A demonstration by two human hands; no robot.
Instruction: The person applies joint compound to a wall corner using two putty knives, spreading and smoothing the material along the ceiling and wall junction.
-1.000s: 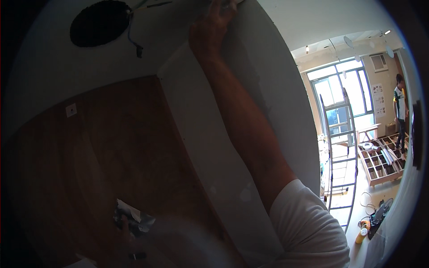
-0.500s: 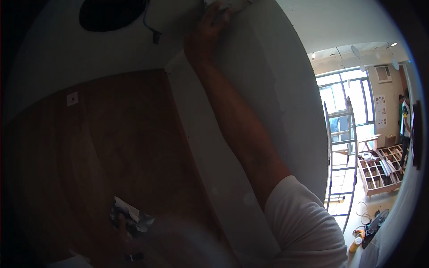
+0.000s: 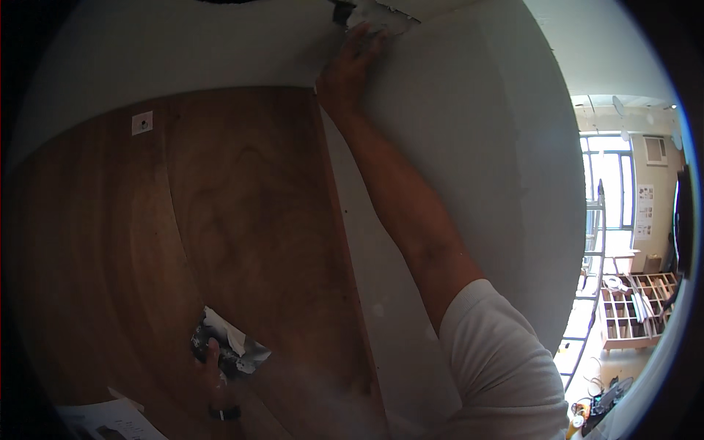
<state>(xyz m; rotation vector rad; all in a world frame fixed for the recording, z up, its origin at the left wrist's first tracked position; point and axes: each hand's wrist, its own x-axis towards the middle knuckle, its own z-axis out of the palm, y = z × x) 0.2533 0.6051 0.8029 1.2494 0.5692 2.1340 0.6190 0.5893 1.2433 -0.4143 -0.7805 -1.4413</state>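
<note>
In the right hand (image 3: 343, 77) sits a scraper (image 3: 381, 19), in left hand (image 3: 213, 367) a blade (image 3: 249, 356)

The wood panel (image 3: 257, 242) at nine o'clock is brown (its grain (image 3: 257, 165) curling in darker swirls), the wall (image 3: 477, 132) at two o'clock grey. White putty (image 3: 236, 342) streaks the silver-grey scraper (image 3: 251, 361) at seven; the sleeve (image 3: 506, 352) at four is white.

Two hands — left hand (image 3: 212, 367) and right hand (image 3: 350, 70) — with two smeared blades: left blade (image 3: 253, 358), right blade (image 3: 383, 17). One dark wristband (image 3: 224, 413). One square plate (image 3: 142, 123) near the wooden panel's (image 3: 249, 220) top edge. One ladder (image 3: 601, 220); one compartmented frame (image 3: 631, 342).
</note>
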